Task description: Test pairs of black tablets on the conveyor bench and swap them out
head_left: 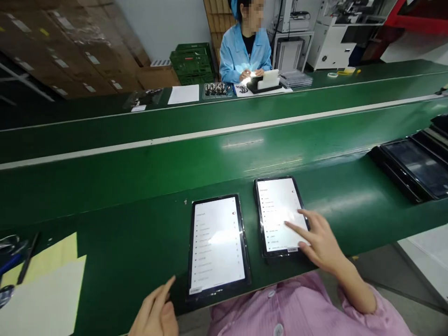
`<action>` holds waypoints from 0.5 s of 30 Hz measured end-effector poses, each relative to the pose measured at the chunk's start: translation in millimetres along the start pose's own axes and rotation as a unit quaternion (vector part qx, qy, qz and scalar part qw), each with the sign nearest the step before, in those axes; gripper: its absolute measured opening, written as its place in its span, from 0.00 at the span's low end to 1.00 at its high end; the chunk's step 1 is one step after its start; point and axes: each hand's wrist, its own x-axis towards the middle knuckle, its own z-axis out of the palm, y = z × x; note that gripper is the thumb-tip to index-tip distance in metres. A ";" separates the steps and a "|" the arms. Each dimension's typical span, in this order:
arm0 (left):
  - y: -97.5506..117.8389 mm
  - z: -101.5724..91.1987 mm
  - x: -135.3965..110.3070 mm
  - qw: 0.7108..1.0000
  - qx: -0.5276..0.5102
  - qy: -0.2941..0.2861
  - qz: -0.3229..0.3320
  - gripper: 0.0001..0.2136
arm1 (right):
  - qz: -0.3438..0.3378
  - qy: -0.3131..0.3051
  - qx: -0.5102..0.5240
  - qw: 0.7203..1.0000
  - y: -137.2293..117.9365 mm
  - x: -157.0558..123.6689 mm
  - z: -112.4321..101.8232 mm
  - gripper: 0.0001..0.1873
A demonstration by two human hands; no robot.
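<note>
Bench (133,242) bare between papers (45,284) and left tablet (217,245); stack (413,170) right.

Left tablet (217,245): black bezel, white screen, grey list text, bright glare patch. Right tablet (280,215): same black frame, white screen with grey rows. Workbench (122,242): dark glossy green. Conveyor belt (210,158): green, with one white stripe (175,138) running lengthwise. Shirt (301,308): pink with fine pale pinstripes and pale buttons. Paper sheet (52,254) at left: pale yellow; sheet (42,298) below it: white. Pen (27,258): black. Stacked tablets (413,168) at right: black, with dark screens. Co-worker's coat (241,51): light blue over a black top. Crates (192,63): green. Cardboard boxes (70,42): brown with small white labels. Machine (332,37): white. Frame (420,14) top right: red.
</note>
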 end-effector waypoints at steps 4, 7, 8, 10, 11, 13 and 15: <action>30.0 16.8 5.1 0.967 0.118 0.083 0.208 0.25 | -0.099 -0.058 -0.019 0.993 -22.4 24.7 26.1 0.26; 41.8 31.7 3.0 0.931 0.187 0.115 0.291 0.24 | -0.093 -0.050 -0.006 0.994 -16.0 20.6 30.2 0.23; 43.6 35.2 0.3 0.919 0.204 0.120 0.316 0.25 | -0.088 -0.039 0.000 0.995 -9.6 16.3 27.3 0.23; 44.5 40.1 -6.3 0.891 0.221 0.131 0.375 0.27 | -0.069 -0.008 0.012 0.998 5.5 5.6 17.1 0.25; 43.8 42.0 -9.1 0.875 0.221 0.142 0.407 0.29 | -0.054 0.008 0.018 0.998 12.5 -0.1 11.0 0.27; 41.2 45.7 -11.6 0.849 0.213 0.172 0.451 0.34 | -0.019 0.031 0.032 0.999 22.4 -10.6 0.5 0.30; 38.8 49.8 -9.4 0.844 0.188 0.196 0.462 0.42 | 0.011 0.040 0.041 0.998 25.3 -17.5 -4.7 0.31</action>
